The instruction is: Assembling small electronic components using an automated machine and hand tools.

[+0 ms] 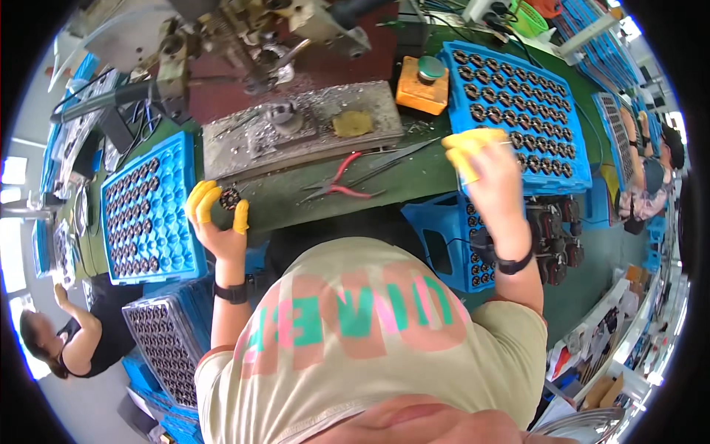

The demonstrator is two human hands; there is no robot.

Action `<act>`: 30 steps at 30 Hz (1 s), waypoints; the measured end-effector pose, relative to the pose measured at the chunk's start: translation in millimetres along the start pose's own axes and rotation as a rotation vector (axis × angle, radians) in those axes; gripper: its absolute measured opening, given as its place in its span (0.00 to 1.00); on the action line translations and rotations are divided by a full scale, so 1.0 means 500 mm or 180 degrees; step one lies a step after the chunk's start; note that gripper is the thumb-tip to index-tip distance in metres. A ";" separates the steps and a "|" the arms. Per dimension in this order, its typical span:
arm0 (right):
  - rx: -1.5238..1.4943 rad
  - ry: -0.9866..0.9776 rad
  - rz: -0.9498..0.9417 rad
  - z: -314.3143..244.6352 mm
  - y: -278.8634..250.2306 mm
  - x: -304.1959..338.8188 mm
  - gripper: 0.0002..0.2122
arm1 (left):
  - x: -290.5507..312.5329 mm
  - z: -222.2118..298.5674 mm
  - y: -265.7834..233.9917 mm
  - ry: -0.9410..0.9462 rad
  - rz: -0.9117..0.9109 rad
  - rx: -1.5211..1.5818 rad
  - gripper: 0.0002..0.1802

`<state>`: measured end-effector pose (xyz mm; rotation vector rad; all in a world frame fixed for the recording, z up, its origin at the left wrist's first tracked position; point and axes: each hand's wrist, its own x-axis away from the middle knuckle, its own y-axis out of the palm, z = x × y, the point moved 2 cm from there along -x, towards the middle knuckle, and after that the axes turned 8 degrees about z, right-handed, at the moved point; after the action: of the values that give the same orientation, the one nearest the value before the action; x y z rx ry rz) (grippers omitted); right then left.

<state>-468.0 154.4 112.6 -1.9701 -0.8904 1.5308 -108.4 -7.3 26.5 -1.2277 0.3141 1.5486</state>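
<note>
Small ring at the left fingertips

The small ring (230,198) is left of the frame's middle, over the green desk (285,211). The left hand (222,238) seems to pinch it; its grip looks clamped on the ring with finger and thumb tips. The right hand (494,181), right of the middle, is by the right blue tray (555,185). Its fingers curl, but I can't tell if they hold anything.

The ring could slip and drop, because only fingertips seem to touch it. It could also bump the metal block (377,111) nearby. Its flat face seems to look up. It's round, so no long axis.
</note>
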 end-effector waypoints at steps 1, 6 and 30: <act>-0.0188 -0.0199 -0.0126 -0.023 0.038 0.010 0.08 | 0.000 -0.003 -0.003 0.0017 0.0026 0.0006 0.24; 0.0154 -0.0527 -0.0552 -0.050 0.111 0.028 0.11 | 0.000 -0.001 -0.010 0.0021 0.0064 -0.0049 0.24; -0.0314 -0.0164 -0.0202 -0.108 0.183 -0.087 0.12 | -0.001 0.005 -0.009 0.0083 0.0083 -0.0233 0.24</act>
<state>-404.5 61.3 88.9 -1.9583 -1.0584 1.5348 -105.9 -4.2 29.7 -1.3063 0.2936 1.5796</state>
